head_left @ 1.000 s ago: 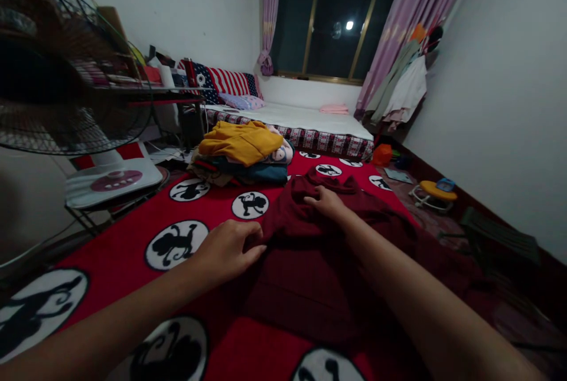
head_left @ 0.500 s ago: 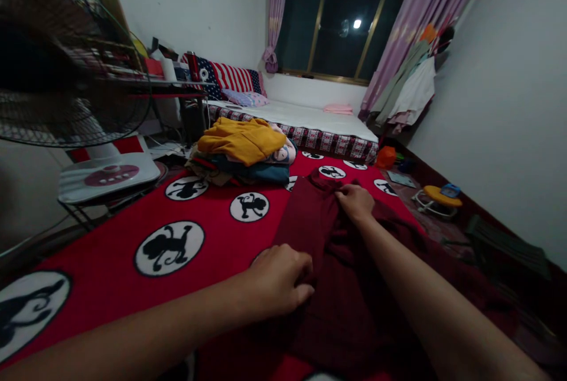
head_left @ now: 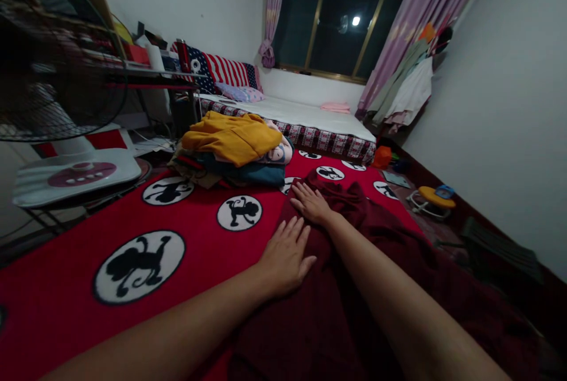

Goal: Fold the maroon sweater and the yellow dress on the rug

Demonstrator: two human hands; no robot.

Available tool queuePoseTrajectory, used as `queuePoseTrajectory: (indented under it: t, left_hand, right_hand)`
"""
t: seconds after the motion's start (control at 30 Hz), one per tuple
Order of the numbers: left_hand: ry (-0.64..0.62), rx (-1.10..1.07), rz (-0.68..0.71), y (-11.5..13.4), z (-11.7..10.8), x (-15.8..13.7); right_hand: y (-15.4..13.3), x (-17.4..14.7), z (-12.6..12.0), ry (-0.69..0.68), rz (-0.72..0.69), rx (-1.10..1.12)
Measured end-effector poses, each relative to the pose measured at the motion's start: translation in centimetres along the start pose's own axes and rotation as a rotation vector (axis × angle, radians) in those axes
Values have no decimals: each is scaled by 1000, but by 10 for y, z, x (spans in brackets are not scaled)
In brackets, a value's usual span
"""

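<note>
A dark maroon garment (head_left: pixel 398 274) lies spread over a red blanket (head_left: pixel 195 239) with black figures in white circles; its exact kind I cannot tell. My left hand (head_left: pixel 286 254) rests flat on the garment's left edge, fingers apart and pointing away. Just beyond it, my right hand (head_left: pixel 312 202) also lies flat with spread fingers near the garment's far left corner. Folds bunch up to the right of my right hand. Farther off on the blanket sits a pile of folded clothes with a mustard-yellow garment (head_left: pixel 233 136) on top and a teal one (head_left: pixel 243 173) beneath.
A fan (head_left: pixel 53 50) stands at the left beside a cluttered desk (head_left: pixel 150 77). Behind are a bed (head_left: pixel 305 115) and a window (head_left: pixel 348 20). A yellow stool (head_left: pixel 434 196) and hanging clothes (head_left: pixel 410 91) are along the right wall.
Both hands have gone from curled fingers to flat, spread ones. My right hand has moved left, the left slightly farther away. The garment's left side lies flatter, and the view has shifted slightly.
</note>
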State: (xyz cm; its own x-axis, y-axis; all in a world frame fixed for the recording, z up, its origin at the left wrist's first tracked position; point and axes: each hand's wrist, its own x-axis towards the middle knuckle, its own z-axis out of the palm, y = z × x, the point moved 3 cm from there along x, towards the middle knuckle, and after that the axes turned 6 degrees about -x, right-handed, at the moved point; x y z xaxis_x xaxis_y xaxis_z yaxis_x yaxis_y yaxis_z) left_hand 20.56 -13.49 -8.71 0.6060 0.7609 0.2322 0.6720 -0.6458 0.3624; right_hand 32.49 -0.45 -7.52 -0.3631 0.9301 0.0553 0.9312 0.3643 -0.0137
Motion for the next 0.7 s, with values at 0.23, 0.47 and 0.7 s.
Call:
queuePoseTrajectory:
  t: [0.23, 0.47, 0.7]
  left_hand:
    - [0, 53, 7, -2, 4, -2]
    - [0, 36, -14, -3, 3, -1]
    - [0, 16, -34, -2, 2, -1]
  right_hand:
    - [7, 16, 3, -44, 150, 39]
    - [1, -72, -28, 255, 16, 308]
    - [-10, -200, -39, 285, 129, 16]
